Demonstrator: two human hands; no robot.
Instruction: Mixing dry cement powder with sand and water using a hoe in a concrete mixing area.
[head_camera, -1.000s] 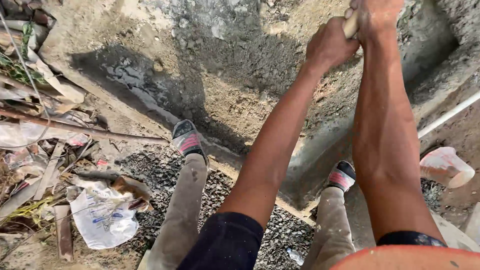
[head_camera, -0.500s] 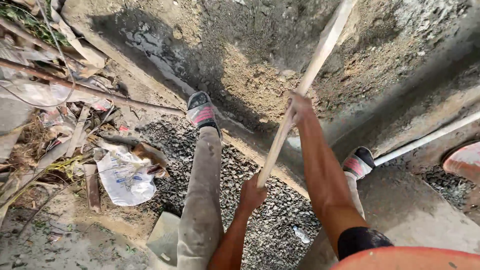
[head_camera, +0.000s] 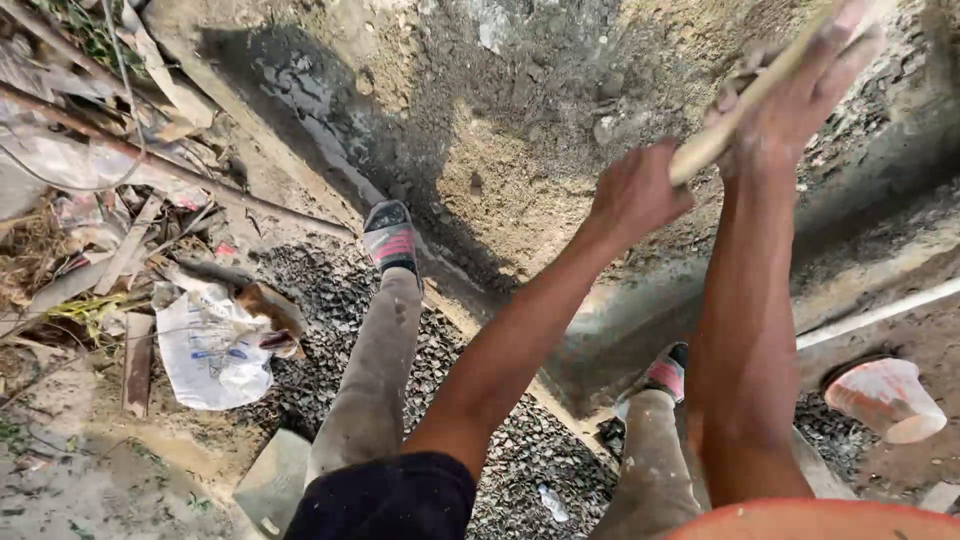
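Wooden handle (head_camera: 745, 105), pale and dusty, slants up toward the top right corner of the view, above a dug trench of earth (head_camera: 520, 150), and both hands are clenched on it one behind the other, which looks like a grip meant to give a long tool leverage; the tool's head is out of sight. Going from the left: at the left edge of the ground a heap of rubbish (head_camera: 90, 230) lies pushed aside, sticks, scrap plastic and dry stalks, and just right of it a crumpled white sack (head_camera: 212, 350) with small blue and red markings lies flat on the dirt beside the gravel (head_camera: 320, 300). The person's feet in grey and pink slippers stand apart on the gravel at the trench's edge, seemingly for a braced stance. The left hand (head_camera: 635, 190) grasps the lower end of the handle; the right hand (head_camera: 800, 95) closes round it higher up. Near the right edge, a white pipe (head_camera: 880, 312) runs across, and below it a pinkish-white plastic cup (head_camera: 885, 398) lies tipped on its side.
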